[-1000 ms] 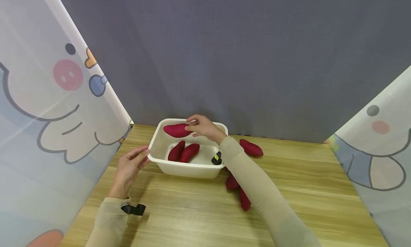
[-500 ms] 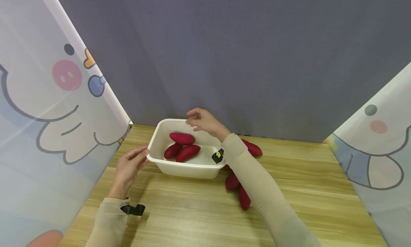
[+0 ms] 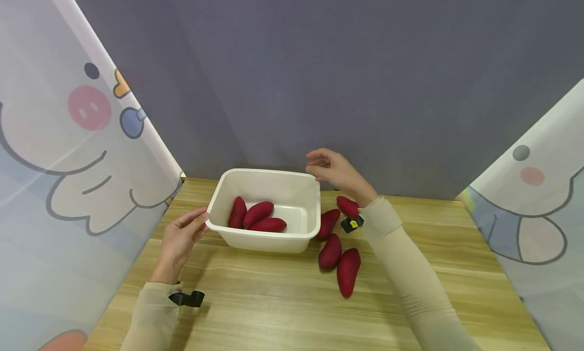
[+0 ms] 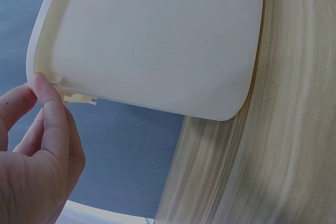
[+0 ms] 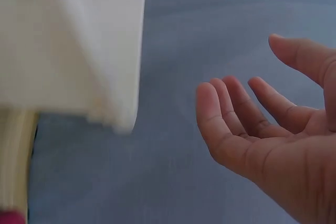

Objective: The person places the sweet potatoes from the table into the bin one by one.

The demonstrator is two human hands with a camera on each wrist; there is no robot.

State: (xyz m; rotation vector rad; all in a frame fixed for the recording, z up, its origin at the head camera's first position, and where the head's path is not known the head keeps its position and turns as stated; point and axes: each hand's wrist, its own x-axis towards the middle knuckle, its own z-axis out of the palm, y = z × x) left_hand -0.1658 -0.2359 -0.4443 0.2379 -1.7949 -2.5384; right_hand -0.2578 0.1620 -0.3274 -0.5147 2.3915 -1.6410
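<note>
A white plastic basin [image 3: 269, 243] stands on the table, and three dark red sweet potatoes [image 3: 258, 214] lie together in its left part. My left hand [image 3: 179, 244] pinches the basin's left rim between thumb and fingers, as the left wrist view also shows. Beyond the basin's back right corner, my right hand [image 3: 339, 173] hovers with loosely bent fingers and nothing in them. In the right wrist view its thumb and fingers are spread apart, away from the blurred basin wall [image 5: 68, 51]. Several more sweet potatoes [image 3: 349, 272] lie on the table, right of the basin.
The wood-grain table [image 3: 255, 300] ends at a grey cloth backdrop [image 3: 292, 77]. Printed cartoon sheets [image 3: 82, 153] hang on both sides. A small black wrist device [image 3: 352, 224] hangs from the right sleeve, above the loose sweet potatoes.
My right hand has let go of a sweet potato into the basin, then moved up and right, out over the corner. The sweet potatoes inside have shifted. My left hand stays at the rim.
</note>
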